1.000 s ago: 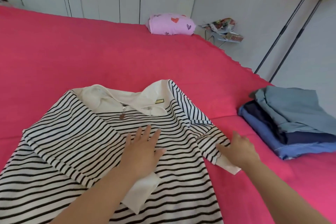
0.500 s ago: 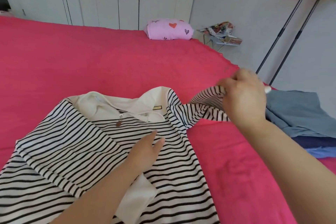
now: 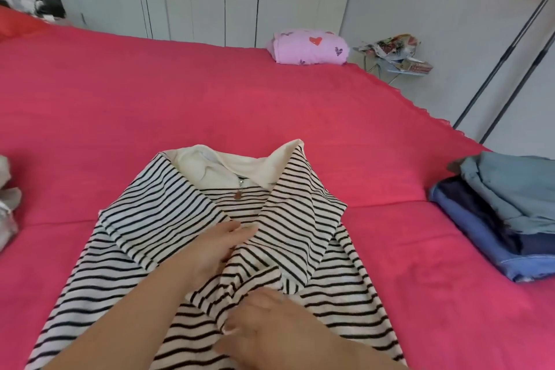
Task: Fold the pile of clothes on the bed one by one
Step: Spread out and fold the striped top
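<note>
While the striped shirt (image 3: 210, 243) lies spread on the pink bed (image 3: 150, 105), near the lower middle of the head view, both hands work on it. Its cream collar (image 3: 240, 163) points away from the person, and a small zipper pull (image 3: 238, 194) hangs below it. Both sleeves are folded inward over the body of the shirt; the right sleeve (image 3: 297, 219) crosses the front at a slant. The left hand (image 3: 210, 252) rests on the middle of the shirt, with its fingers (image 3: 237, 231) stretched out and partly tucked under the edge of the right sleeve, so it presses and does not grasp. The right hand (image 3: 264, 327) is lower, near the bottom edge of the view, and its fingers (image 3: 232, 330) are curled and pinch the end of this sleeve. To the right, well apart from the shirt, a stack of folded blue clothes (image 3: 507, 219) sits on the bed. A pink pillow with hearts (image 3: 310, 46) lies at the far edge of the bed. At the left edge, some pale cloth (image 3: 7, 204) is partly visible.
</note>
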Tool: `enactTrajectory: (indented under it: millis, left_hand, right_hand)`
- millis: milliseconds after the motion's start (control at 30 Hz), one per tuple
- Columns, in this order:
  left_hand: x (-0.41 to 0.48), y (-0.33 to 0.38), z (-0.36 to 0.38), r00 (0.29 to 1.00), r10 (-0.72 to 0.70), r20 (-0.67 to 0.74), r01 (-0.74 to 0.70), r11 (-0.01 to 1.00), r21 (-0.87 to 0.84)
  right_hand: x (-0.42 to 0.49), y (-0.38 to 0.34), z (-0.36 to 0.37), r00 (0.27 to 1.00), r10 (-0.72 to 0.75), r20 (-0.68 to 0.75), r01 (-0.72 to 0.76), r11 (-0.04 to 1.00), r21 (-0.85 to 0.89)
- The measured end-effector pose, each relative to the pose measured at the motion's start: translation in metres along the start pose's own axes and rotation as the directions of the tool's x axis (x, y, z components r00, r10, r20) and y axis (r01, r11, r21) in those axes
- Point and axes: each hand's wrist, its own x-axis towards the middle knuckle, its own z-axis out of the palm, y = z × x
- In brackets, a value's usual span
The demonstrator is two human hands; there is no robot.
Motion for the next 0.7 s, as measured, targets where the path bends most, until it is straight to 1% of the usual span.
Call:
enactTrajectory:
  millis: [33,67,100,133,167,200,233,267,300,333,400,433,500,533,567,600,667,700]
  left_hand:
    - [0.001,-0.001,0.002,0.999,0.035,-0.013,-0.033,0.986,0.162]
    - [-0.001,-0.001,0.005,0.998,0.058,-0.024,-0.049,0.963,0.265]
    - [0.002,-0.003,0.005,0.995,0.095,-0.041,-0.080,0.956,0.283]
    - [-0.001,0.001,0.003,0.992,0.114,-0.049,-0.102,0.975,0.199]
    - [-0.001,0.003,0.000,0.992,0.109,-0.060,-0.105,0.991,0.078]
    - [-0.001,0.004,-0.007,0.991,0.088,-0.096,-0.091,0.996,-0.021]
    - [0.000,0.003,-0.014,0.984,0.076,-0.160,-0.085,0.995,-0.045]
    - [-0.001,0.002,-0.021,0.974,0.065,-0.215,-0.062,0.998,0.023]
    - [-0.003,-0.001,-0.028,0.963,0.081,-0.257,-0.056,0.993,0.105]
    - [-0.007,-0.004,-0.033,0.961,0.084,-0.264,-0.039,0.985,0.170]
    - [-0.013,-0.009,-0.036,0.977,0.050,-0.205,0.004,0.968,0.252]
    - [-0.015,-0.011,-0.037,0.985,0.051,-0.163,0.007,0.941,0.339]
    - [-0.019,-0.010,-0.032,0.991,0.096,-0.095,-0.033,0.855,0.518]
    - [-0.021,-0.008,-0.032,0.987,0.127,-0.094,-0.054,0.830,0.556]
    - [-0.022,-0.006,-0.033,0.983,0.151,-0.101,-0.070,0.828,0.556]
    - [-0.023,-0.002,-0.036,0.980,0.167,-0.110,-0.083,0.840,0.536]
    - [-0.030,0.003,-0.045,0.982,0.165,-0.091,-0.098,0.860,0.500]
    - [-0.033,0.003,-0.049,0.987,0.147,-0.070,-0.092,0.858,0.506]
  right_hand:
    - [-0.002,0.009,-0.006,0.997,0.008,-0.072,0.002,0.990,0.143]
    - [-0.003,0.019,-0.012,0.981,0.066,-0.185,-0.020,0.970,0.241]
    - [-0.003,0.028,-0.019,0.952,0.186,-0.243,-0.098,0.938,0.332]
    - [-0.003,0.041,-0.024,0.904,0.334,-0.268,-0.220,0.899,0.378]
    - [-0.002,0.056,-0.025,0.845,0.464,-0.267,-0.337,0.849,0.407]
    - [-0.002,0.073,-0.023,0.776,0.591,-0.220,-0.464,0.771,0.436]
    - [-0.001,0.088,-0.023,0.691,0.708,-0.148,-0.578,0.663,0.476]
    - [-0.001,0.101,-0.022,0.603,0.794,-0.072,-0.661,0.549,0.512]
    - [-0.001,0.111,-0.021,0.532,0.846,-0.022,-0.708,0.459,0.536]
    - [-0.001,0.118,-0.021,0.486,0.874,0.013,-0.728,0.396,0.560]
    - [0.004,0.127,-0.019,0.432,0.899,0.070,-0.717,0.295,0.631]
    - [0.009,0.130,-0.019,0.409,0.905,0.112,-0.690,0.226,0.687]
    - [0.018,0.137,-0.016,0.359,0.910,0.206,-0.616,0.065,0.785]
    - [0.021,0.140,-0.017,0.330,0.918,0.221,-0.599,0.022,0.801]
    - [0.022,0.142,-0.018,0.299,0.931,0.209,-0.595,0.011,0.803]
    - [0.022,0.145,-0.020,0.267,0.948,0.174,-0.607,0.025,0.794]
    - [0.016,0.148,-0.025,0.207,0.976,0.073,-0.668,0.087,0.739]
    - [0.014,0.149,-0.026,0.192,0.981,0.033,-0.707,0.114,0.698]
